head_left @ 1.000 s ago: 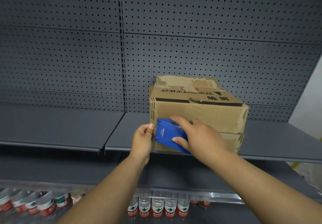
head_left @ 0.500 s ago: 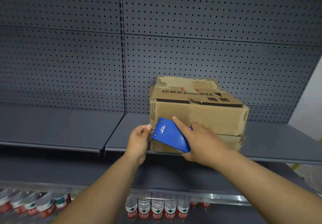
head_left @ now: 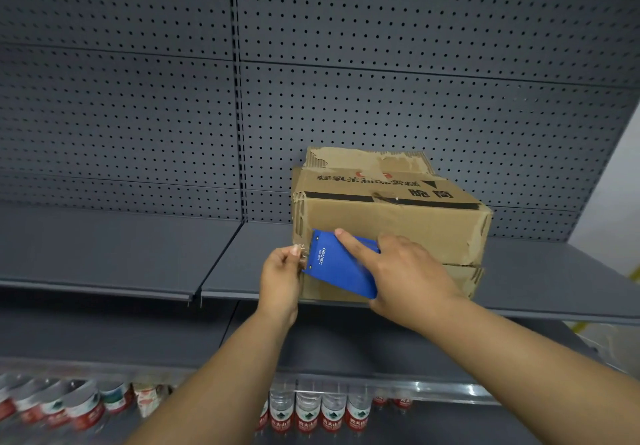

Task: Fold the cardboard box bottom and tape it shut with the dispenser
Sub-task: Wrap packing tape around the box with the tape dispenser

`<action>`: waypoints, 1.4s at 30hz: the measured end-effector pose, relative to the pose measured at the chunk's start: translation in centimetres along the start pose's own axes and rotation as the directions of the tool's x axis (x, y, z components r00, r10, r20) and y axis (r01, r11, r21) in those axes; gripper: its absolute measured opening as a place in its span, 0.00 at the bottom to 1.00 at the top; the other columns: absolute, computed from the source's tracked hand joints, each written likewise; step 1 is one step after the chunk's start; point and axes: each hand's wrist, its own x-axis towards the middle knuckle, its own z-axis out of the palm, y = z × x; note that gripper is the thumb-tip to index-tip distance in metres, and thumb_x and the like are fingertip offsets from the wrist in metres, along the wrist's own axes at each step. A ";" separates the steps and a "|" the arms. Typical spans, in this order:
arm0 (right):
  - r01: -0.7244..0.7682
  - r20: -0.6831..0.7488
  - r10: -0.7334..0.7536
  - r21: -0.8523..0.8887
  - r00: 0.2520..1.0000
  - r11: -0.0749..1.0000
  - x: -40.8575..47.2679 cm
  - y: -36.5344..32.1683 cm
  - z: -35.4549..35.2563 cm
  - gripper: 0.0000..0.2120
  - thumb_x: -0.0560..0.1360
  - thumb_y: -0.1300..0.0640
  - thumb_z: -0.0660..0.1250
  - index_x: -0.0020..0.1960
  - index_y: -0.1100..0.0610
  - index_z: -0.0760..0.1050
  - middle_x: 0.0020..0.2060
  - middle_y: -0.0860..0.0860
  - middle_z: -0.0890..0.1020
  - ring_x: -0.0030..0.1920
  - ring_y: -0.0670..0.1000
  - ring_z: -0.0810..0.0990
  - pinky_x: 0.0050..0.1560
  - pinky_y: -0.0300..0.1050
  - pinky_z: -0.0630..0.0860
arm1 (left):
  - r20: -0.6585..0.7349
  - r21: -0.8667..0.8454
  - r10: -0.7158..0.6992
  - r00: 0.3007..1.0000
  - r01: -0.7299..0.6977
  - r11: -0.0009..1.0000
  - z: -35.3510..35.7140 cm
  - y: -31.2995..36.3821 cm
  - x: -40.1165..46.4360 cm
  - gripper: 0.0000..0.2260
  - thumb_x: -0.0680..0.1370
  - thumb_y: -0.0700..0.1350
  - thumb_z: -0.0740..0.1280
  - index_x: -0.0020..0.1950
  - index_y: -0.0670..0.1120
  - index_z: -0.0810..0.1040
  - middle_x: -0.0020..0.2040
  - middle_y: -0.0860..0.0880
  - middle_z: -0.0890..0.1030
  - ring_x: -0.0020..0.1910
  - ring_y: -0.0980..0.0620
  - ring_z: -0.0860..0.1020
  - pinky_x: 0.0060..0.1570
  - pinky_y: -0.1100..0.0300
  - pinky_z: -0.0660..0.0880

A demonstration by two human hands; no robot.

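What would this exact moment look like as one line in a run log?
stage: taping | right hand: grips blue tape dispenser against cardboard box | left hand: pinches tape end at box corner | box: on shelf

A cardboard box [head_left: 391, 222] sits on a grey shelf [head_left: 121, 254]. The right hand [head_left: 408, 278] grips a blue tape dispenser [head_left: 339, 271] against its front; the left hand [head_left: 280, 274] seemingly pinches the tape end.

A grey metal shelf [head_left: 121, 254] runs across the view, backed by a grey pegboard wall [head_left: 381, 98]. Below its front edge, a row of water bottles [head_left: 311, 413] with red-and-white labels lines a lower shelf.
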 end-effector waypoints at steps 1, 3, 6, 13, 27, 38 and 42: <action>0.003 0.000 -0.003 -0.007 1.000 1.000 0.0 0.0 0.0 0.42 0.74 0.53 0.64 0.74 0.42 0.37 0.51 0.54 0.67 0.51 0.55 0.70 0.48 0.46 0.65 | -0.002 0.002 0.000 1.000 0.000 1.000 0.0 -0.1 0.0 0.09 0.82 0.43 0.56 0.48 0.40 0.73 0.45 0.40 0.78 0.45 0.46 0.76 0.56 0.49 0.73; 0.006 -0.008 -0.006 -0.012 1.000 1.000 0.1 0.0 0.1 0.42 0.74 0.53 0.64 0.74 0.42 0.36 0.53 0.55 0.68 0.52 0.55 0.70 0.49 0.46 0.66 | 0.002 0.027 -0.002 1.000 0.002 1.000 0.0 -0.1 0.0 0.10 0.82 0.44 0.56 0.48 0.41 0.73 0.46 0.40 0.78 0.46 0.46 0.76 0.57 0.48 0.73; 0.001 -0.011 -0.001 -0.017 1.000 1.000 0.3 0.0 0.1 0.43 0.74 0.52 0.64 0.74 0.42 0.36 0.52 0.55 0.68 0.51 0.55 0.70 0.48 0.46 0.65 | 0.011 0.090 0.013 1.000 -0.014 0.996 -0.2 -0.1 0.1 0.10 0.82 0.44 0.55 0.49 0.42 0.74 0.47 0.41 0.79 0.47 0.47 0.76 0.57 0.49 0.73; -0.011 -0.003 0.010 -0.019 1.000 1.000 0.4 -0.2 -0.4 0.43 0.74 0.51 0.65 0.75 0.43 0.37 0.51 0.55 0.67 0.49 0.54 0.69 0.46 0.45 0.63 | 0.045 0.168 0.068 0.997 -0.074 0.983 -1.0 0.1 -0.1 0.11 0.82 0.45 0.55 0.53 0.42 0.75 0.48 0.46 0.81 0.49 0.51 0.79 0.53 0.57 0.75; -0.023 0.047 0.028 -0.097 0.999 0.995 0.5 0.2 -0.9 0.42 0.74 0.49 0.64 0.74 0.41 0.37 0.46 0.53 0.64 0.41 0.54 0.67 0.39 0.45 0.63 | 0.041 0.214 0.090 0.995 -0.097 0.972 -0.9 0.7 0.5 0.04 0.77 0.40 0.65 0.45 0.40 0.75 0.37 0.48 0.79 0.35 0.56 0.75 0.33 0.71 0.72; 0.039 0.020 -0.038 -0.085 0.999 0.996 0.4 0.6 -0.1 0.42 0.74 0.54 0.64 0.74 0.41 0.37 0.51 0.55 0.69 0.49 0.56 0.72 0.44 0.46 0.63 | 0.068 0.179 0.099 0.993 -0.109 0.978 -1.4 0.3 0.5 0.05 0.78 0.40 0.64 0.42 0.44 0.74 0.40 0.47 0.80 0.40 0.54 0.77 0.38 0.67 0.74; 0.038 0.025 -0.037 -0.069 0.999 0.997 0.5 0.8 0.0 0.43 0.74 0.54 0.64 0.74 0.40 0.36 0.51 0.54 0.69 0.48 0.55 0.71 0.44 0.45 0.63 | 0.080 0.148 0.104 0.991 -0.115 0.982 -1.4 0.1 0.5 0.05 0.78 0.39 0.64 0.41 0.44 0.74 0.40 0.47 0.79 0.40 0.54 0.77 0.40 0.66 0.74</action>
